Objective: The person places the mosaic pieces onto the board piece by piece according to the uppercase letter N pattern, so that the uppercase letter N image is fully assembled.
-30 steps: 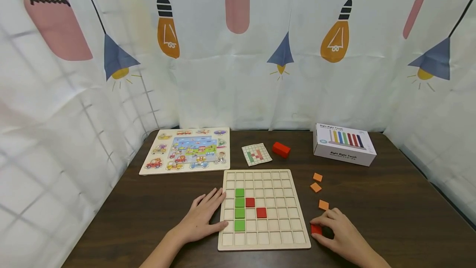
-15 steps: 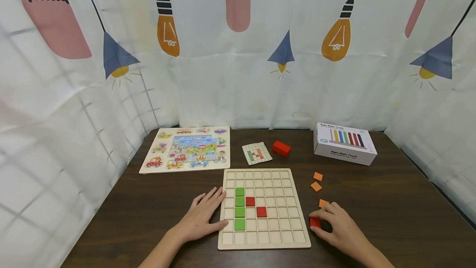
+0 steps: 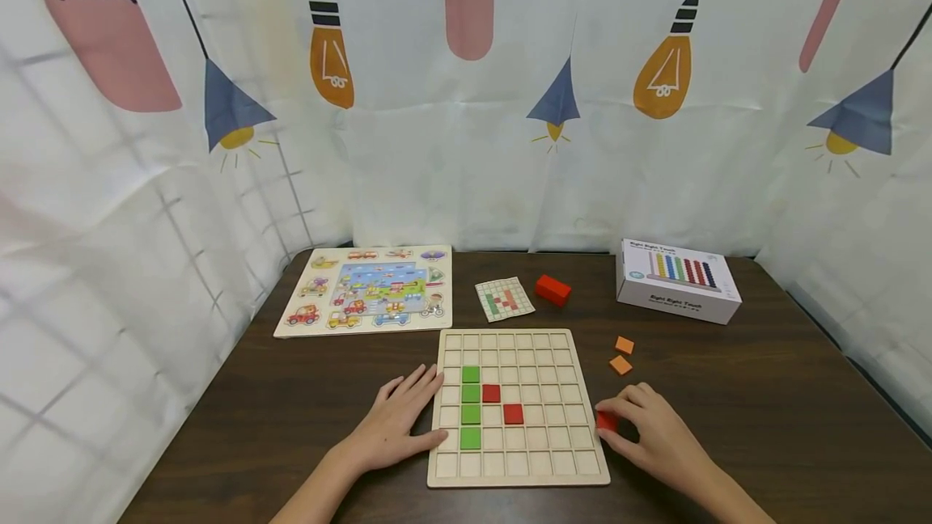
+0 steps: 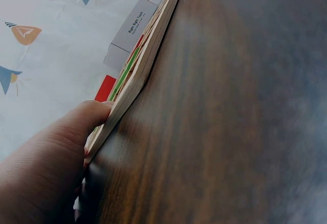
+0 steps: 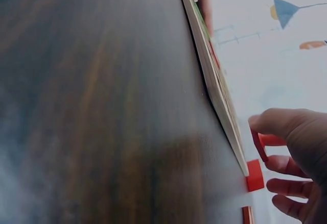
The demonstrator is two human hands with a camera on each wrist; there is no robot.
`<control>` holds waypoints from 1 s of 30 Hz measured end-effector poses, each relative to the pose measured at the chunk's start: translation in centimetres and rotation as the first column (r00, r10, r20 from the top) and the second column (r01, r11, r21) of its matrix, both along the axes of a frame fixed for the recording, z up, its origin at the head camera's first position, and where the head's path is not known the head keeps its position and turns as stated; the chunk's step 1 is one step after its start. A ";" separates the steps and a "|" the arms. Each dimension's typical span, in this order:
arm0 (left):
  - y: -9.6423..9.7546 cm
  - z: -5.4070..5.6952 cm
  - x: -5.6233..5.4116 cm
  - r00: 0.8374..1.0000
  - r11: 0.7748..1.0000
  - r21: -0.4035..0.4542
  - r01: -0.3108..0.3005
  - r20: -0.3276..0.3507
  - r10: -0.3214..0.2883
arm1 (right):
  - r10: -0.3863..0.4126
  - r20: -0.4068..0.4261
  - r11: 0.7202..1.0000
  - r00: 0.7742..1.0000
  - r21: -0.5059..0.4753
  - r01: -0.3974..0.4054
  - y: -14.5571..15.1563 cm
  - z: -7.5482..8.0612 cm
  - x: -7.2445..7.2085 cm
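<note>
A wooden grid board [image 3: 542, 467] lies on the dark table. In it sit a column of several green square tiles [image 3: 471, 394] and two red square tiles [image 3: 513, 414]. My left hand [image 3: 393, 423] rests on the board's left edge, fingers stretched out and thumb on the near part of the rim; the left wrist view shows the thumb [image 4: 94, 113] on that rim. Just off the board's right edge, my right hand [image 3: 651, 431] pinches another red square tile [image 3: 607, 421]. The right wrist view has this tile [image 5: 258, 145] on edge between thumb and fingers.
Two orange tiles [image 3: 621, 365] lie right of the board. Behind it are a small patterned grid card [image 3: 504, 299] and a red block [image 3: 553, 290]. A picture puzzle board [image 3: 364, 289] lies back left; a white box [image 3: 677, 281] stands back right.
My right hand has moved left and slightly away from me with the red tile, toward the board. It now covers the place where a third orange tile showed. The left hand stays put.
</note>
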State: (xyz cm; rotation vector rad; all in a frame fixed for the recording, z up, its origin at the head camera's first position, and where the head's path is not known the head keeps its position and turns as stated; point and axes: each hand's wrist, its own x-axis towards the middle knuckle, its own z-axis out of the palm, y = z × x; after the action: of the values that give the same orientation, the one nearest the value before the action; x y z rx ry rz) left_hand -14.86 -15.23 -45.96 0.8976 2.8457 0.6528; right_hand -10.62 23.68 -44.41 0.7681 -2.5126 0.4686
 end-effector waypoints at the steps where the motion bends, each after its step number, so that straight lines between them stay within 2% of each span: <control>1: 0.0 0.0 0.0 1.000 1.000 -0.001 0.000 0.001 0.000 | 0.005 -0.006 1.000 1.000 -0.001 -0.005 -0.1 0.0 -0.1; 13: 0.1 0.2 0.0 1.000 1.000 -0.007 -0.002 0.006 0.002 | 0.051 0.001 0.999 0.999 0.005 -0.051 -1.9 0.8 -0.5; 30: 0.1 0.3 0.1 1.000 1.000 -0.005 0.003 0.011 -0.003 | 0.153 0.027 0.988 0.988 0.013 -0.153 -4.5 0.3 -1.1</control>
State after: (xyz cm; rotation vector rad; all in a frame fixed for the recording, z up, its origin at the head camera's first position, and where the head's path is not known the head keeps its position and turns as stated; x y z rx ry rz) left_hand -14.78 -15.15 -45.70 0.8952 2.8347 0.6481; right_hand -11.70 19.17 -44.08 0.9716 -2.4942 0.5154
